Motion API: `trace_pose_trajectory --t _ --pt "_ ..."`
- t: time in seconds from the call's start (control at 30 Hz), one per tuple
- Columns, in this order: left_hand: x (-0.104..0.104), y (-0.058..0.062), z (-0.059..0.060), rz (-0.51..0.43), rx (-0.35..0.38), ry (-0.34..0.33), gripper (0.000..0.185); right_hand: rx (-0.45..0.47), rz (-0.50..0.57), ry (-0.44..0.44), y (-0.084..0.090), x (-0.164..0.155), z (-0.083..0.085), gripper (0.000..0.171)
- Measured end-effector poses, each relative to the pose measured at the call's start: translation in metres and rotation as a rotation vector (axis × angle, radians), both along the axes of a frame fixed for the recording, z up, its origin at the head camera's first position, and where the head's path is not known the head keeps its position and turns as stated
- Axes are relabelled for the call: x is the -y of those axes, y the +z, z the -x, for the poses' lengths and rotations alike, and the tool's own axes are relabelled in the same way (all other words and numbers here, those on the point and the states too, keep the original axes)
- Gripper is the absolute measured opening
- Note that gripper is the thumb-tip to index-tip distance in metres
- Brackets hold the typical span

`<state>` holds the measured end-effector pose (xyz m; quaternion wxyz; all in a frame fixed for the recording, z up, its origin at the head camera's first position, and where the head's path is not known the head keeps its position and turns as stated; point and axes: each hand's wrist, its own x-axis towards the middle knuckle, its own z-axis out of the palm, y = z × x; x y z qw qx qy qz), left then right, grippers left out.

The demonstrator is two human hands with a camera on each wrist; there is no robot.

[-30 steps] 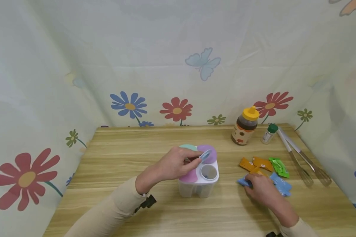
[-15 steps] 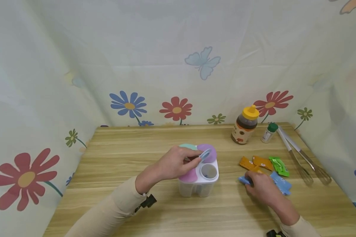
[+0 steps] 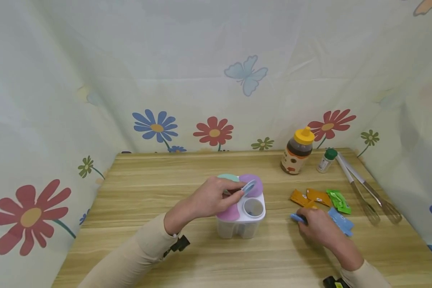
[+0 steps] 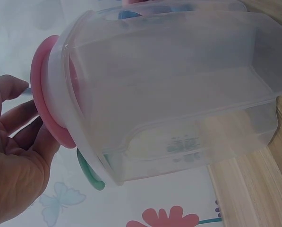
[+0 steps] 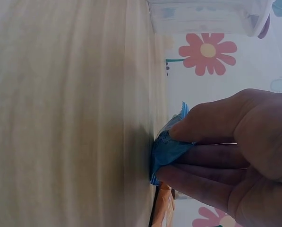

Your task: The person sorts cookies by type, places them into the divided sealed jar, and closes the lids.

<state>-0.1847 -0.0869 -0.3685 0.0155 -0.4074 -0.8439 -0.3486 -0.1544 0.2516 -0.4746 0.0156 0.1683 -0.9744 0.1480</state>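
Room: bare table (image 3: 158, 176) is seen left of the box (image 3: 242, 224); the right edge is crowded by tongs (image 3: 360, 188), whisk (image 3: 363, 208), jar (image 3: 297, 151) and bottle (image 3: 326, 160).
Blue packet (image 3: 297, 218): pinched between thumb and curled fingers (image 5: 202, 161) of the right hand (image 3: 318, 229), pressed on the table, right of the box.
Blue lid (image 3: 249, 187): held up by the left hand (image 3: 212, 199) fingertips above the open hole.
Other packets (image 3: 320, 198): laid just beyond the right hand.
Arms: both forearms are angled inward.

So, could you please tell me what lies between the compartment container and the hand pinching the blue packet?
Only bare wooden table separates the container from the right hand in the head view.
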Motion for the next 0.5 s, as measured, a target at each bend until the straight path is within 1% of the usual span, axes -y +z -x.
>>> trace_pose_trajectory --t 0.1,0.23,0.5 --pt "0.001 0.0006 -0.0001 -0.003 -0.004 0.0 0.027 0.005 0.001 -0.003 0.001 0.0013 0.0007 0.014" --pt "0.0011 0.0004 0.0001 -0.001 -0.005 0.001 0.026 -0.014 0.008 -0.007 0.0016 0.003 0.0014 0.013" --pt "0.0008 0.0009 -0.0005 0.008 -0.003 -0.005 0.026 -0.055 0.077 -0.026 0.0011 0.0055 0.0002 0.012"
